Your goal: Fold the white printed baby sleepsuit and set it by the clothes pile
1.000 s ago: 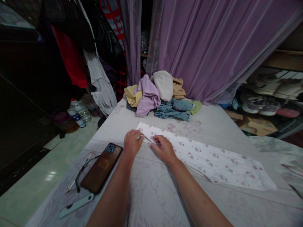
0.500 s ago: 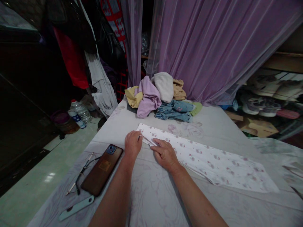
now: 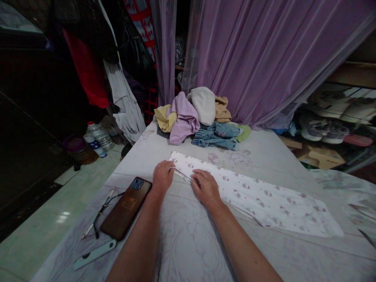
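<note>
A long white cotton strip printed with pink flowers is laid flat across a bed, its narrow end held between two bare hands. The left hand is rested at that end's corner, and the right hand is placed on the cloth just beside it. The left fingers and right fingers are closed together and bent downward onto the fabric; whether the cloth is being pinched cannot be told. A thin pale strip is seen between the two hands, its material too small to make out.

The bed's pale sheet with lilac swirls also bears one smartphone in a brown case, one pair of thin-framed eyeglasses and one flat white plastic strip, all left of the hands. Beyond the cloth, a heap of clothes is piled, with yellow, lilac, cream, tan and green garments and one pair of blue denim trousers counted among them. Two plastic bottles are stood on the tiled floor to the left. Behind the bed, a sheer purple curtain is hung.
</note>
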### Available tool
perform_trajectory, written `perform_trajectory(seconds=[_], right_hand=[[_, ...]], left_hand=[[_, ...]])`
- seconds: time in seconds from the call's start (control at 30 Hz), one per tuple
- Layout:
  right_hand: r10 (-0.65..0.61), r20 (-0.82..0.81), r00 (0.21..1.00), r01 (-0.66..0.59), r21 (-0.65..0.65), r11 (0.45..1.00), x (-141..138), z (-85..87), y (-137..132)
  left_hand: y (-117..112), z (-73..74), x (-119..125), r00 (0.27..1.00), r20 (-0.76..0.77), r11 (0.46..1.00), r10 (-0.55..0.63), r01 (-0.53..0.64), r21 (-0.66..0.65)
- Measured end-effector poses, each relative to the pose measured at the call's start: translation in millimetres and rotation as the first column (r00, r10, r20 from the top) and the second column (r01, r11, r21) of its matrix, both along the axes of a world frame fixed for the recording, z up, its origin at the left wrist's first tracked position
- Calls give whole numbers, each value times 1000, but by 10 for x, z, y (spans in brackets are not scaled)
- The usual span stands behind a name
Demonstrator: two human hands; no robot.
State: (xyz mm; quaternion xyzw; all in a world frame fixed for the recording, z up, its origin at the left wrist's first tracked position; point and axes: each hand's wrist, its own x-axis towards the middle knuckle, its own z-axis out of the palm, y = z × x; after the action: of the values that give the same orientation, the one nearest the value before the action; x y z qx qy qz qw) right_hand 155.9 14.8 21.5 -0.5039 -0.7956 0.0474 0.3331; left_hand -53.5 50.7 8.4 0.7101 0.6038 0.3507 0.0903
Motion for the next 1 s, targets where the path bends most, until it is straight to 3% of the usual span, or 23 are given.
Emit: perform_trajectory(seconds=[0.13, 0.63, 0.9, 1.0], right_hand=[[1, -6, 1000, -1, 24, 1000, 7, 12, -8], [36, -2, 999, -36, -4, 999, 5, 40, -30], [28, -5, 1000, -28, 7, 1000, -2, 51, -27], [29, -11, 1000, -29, 7, 1000, -3, 50, -27]], left_hand=[[6, 11, -76, 999, 21, 1000, -29, 29, -12], [12, -81, -111, 992, 49, 992, 117, -118, 32], [4, -37, -113, 972, 92, 974, 214, -220, 58], [-26, 25, -44, 987, 72, 985, 141, -147, 88]])
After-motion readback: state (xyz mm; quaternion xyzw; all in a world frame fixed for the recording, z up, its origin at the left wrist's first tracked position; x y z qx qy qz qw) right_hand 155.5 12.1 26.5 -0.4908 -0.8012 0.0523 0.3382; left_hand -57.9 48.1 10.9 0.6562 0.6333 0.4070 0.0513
